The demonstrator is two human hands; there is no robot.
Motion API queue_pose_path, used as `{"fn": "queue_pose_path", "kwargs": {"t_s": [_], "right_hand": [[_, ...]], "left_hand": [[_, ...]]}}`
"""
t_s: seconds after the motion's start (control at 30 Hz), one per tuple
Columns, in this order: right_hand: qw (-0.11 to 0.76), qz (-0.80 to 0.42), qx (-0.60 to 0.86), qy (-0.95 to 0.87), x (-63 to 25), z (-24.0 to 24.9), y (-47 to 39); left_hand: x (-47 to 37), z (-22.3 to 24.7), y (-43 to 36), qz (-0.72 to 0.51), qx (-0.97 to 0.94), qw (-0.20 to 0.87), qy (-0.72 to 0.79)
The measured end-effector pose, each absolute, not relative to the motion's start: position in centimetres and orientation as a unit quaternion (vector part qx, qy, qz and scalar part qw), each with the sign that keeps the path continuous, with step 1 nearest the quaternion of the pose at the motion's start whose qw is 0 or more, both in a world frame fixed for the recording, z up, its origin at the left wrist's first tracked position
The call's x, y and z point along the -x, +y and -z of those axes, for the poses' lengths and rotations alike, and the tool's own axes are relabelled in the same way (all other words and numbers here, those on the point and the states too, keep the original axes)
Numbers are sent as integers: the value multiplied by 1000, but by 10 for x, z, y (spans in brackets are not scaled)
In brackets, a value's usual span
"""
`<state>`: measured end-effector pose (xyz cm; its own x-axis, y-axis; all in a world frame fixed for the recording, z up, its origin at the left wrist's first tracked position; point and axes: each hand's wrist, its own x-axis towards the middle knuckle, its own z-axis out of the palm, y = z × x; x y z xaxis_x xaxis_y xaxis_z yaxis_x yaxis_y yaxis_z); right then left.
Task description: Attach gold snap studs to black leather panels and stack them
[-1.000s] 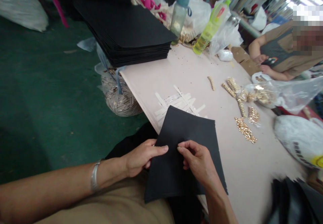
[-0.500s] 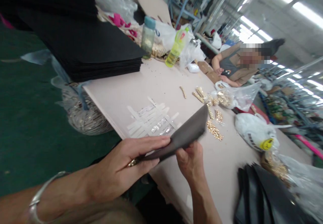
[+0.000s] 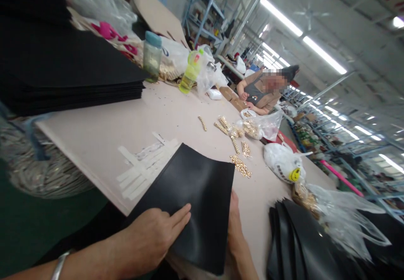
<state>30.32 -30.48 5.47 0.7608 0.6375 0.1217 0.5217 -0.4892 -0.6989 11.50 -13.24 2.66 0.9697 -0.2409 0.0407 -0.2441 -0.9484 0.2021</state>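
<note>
A smooth black sheet (image 3: 202, 187), leather-like and with straight edges, is tilted up over the near edge of the table. My left hand (image 3: 154, 233) lies on its face, two fingers stretched out flat against it; the thumb and the rest of that palm are hidden. At the sheet's right edge, my right hand (image 3: 235, 221) grips it, its fingers partly behind. Beyond the sheet, pale tape strips (image 3: 142, 170) are stuck to the table. Small gold metal pieces (image 3: 241, 166) lie to the right of them.
A stack of black sheets (image 3: 78, 69) stands at the left. Two bottles (image 3: 152, 57) are at the back. Folded black pieces (image 3: 299, 238) lie at the right, near a white plastic bag (image 3: 280, 162). Across the table sits another person (image 3: 259, 90).
The black sheet has turned from nearly edge-on to showing its broad face. My left hand now lies flat on that face. The view has shifted, with the tabletop items farther left.
</note>
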Motion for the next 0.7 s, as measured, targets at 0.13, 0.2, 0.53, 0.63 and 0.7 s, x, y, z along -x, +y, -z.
{"fn": "queue_pose_path", "kwargs": {"t_s": [0.13, 0.2, 0.53, 0.63, 0.7], "right_hand": [[253, 47, 912, -318, -367, -47, -325], [213, 67, 931, -290, -402, -54, -321], [26, 40, 937, -346, -476, -65, -230], [-14, 24, 939, -342, -481, -63, -219], [-22, 15, 940, -339, -483, -63, -217]], "left_hand": [[-115, -24, -134, 11, -986, 131, -106], [-114, -23, -133, 12, -985, 138, -105], [-113, -13, -136, 21, -984, 150, -91], [-114, -16, -134, 21, -982, 157, -104], [-114, -17, -134, 10, -982, 155, -111]]}}
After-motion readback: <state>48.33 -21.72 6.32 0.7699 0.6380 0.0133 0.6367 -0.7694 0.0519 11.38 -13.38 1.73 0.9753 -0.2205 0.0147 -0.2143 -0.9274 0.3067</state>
